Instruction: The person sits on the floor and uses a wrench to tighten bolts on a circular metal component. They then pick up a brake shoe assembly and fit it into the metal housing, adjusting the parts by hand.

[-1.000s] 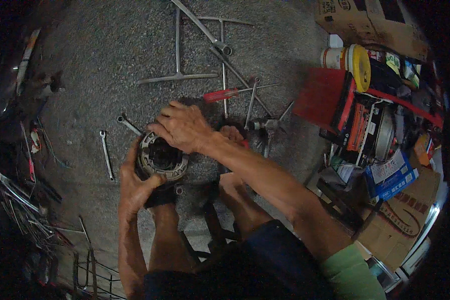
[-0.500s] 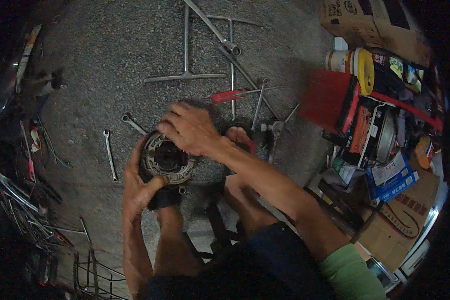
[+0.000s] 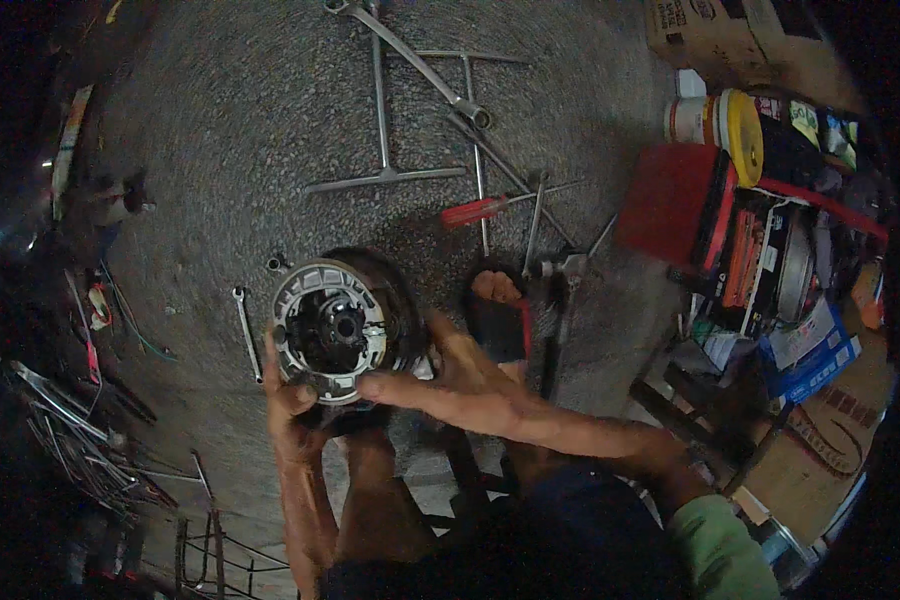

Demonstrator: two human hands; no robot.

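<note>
Between my hands is a round metal part, like a wheel hub or drum, with a silver ring around a dark, hollow centre and a dark body behind. Its face is tilted up toward me. My left hand grips it at the lower left, thumb on the near rim. My right hand holds its lower right side, thumb at the rim and fingers around the body. A combination wrench lies left of the part. A socket-ended tool shows just past its far left edge.
On the rough floor ahead lie T-handle wrenches, a large ring wrench, a red-handled screwdriver and a hammer. A red box, a yellow-lidded bucket and cartons stand right. Metal rods are piled left.
My right hand has come down from the far rim to the part's lower right side. The part now tilts and shows its dark side. The whole view has shifted slightly.
</note>
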